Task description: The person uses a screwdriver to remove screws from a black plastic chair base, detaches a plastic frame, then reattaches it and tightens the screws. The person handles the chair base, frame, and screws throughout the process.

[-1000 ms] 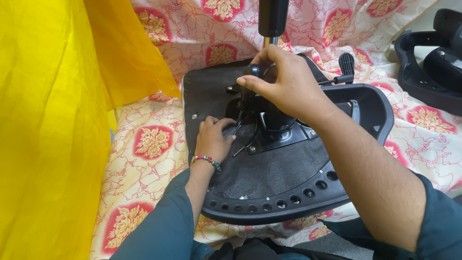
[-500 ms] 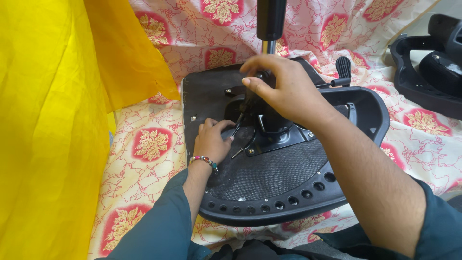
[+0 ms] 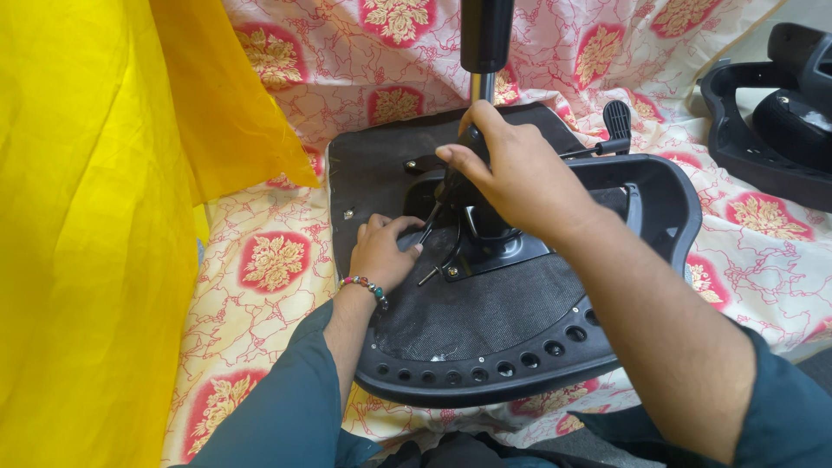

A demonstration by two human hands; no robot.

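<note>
An upturned black chair seat (image 3: 485,381) lies on a flowered cloth (image 3: 269,260), its holed rim nearest the person. On the seat's near left, the left hand (image 3: 381,251), with a beaded bracelet (image 3: 364,284) at the wrist, rests curled on the underside, fingertips touching the edge of the metal plate (image 3: 498,247) at the seat's middle. It grips nothing that I can make out.

Above the plate, the right hand (image 3: 520,178) is closed around something dark at the foot of the upright post (image 3: 485,35); whether that is a tool I cannot tell. The work seems to be at the plate's fastenings, which calls for a steady seat and careful fingertip aim.

A lever (image 3: 617,117) sticks out at the seat's far right.
</note>
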